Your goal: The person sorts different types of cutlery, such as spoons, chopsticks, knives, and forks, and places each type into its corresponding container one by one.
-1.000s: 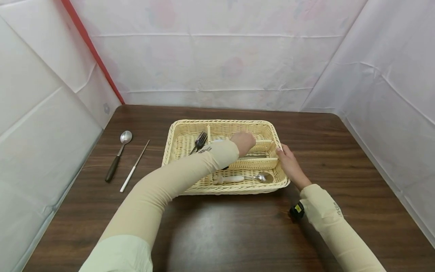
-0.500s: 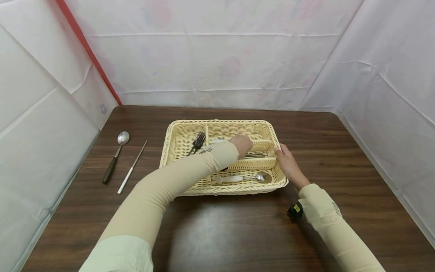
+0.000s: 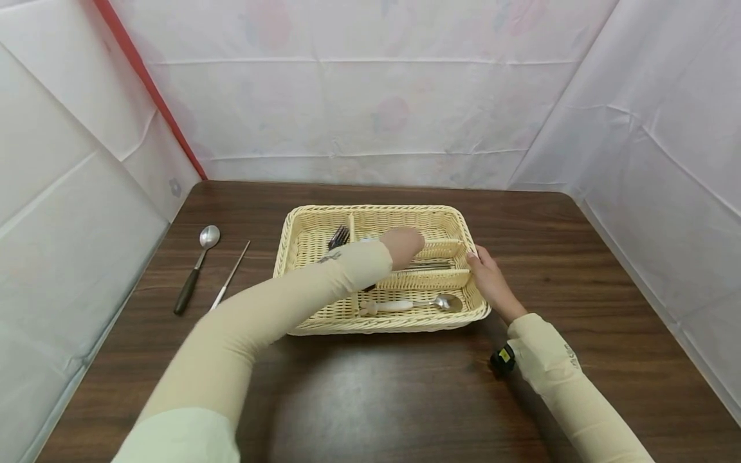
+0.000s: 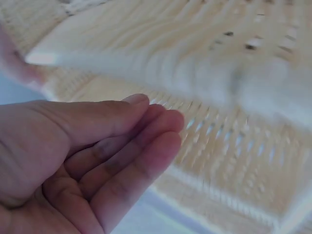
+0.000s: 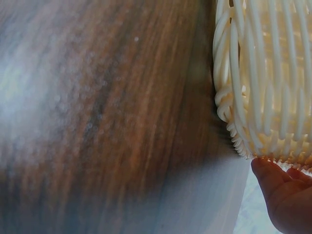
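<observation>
A cream wicker basket [image 3: 399,326] with several compartments stands on the dark wooden table. Over its middle compartment is my left hand [image 3: 403,247], which holds nothing; in the left wrist view the fingers [image 4: 146,168] are loosely bent with the thumb near their tips. Thin metal sticks [image 3: 429,265] lie in that compartment, partly behind the hand. My right hand [image 3: 492,283] grips the basket's right end, its thumb on the rim. Dark forks [image 3: 339,237] lie in the left compartment. The front compartment holds a white-handled spoon [image 3: 408,305].
On the table's left lie a dark-handled spoon [image 3: 198,267] and a thin white-handled stick [image 3: 230,275], its lower end hidden by the left sleeve [image 3: 260,321]. White patterned sheets [image 3: 376,116] hang behind and at both sides.
My left hand has shifted a little to the left, and its sleeve now covers part of the white-handled stick and more of the forks. The right hand stays on the basket.
</observation>
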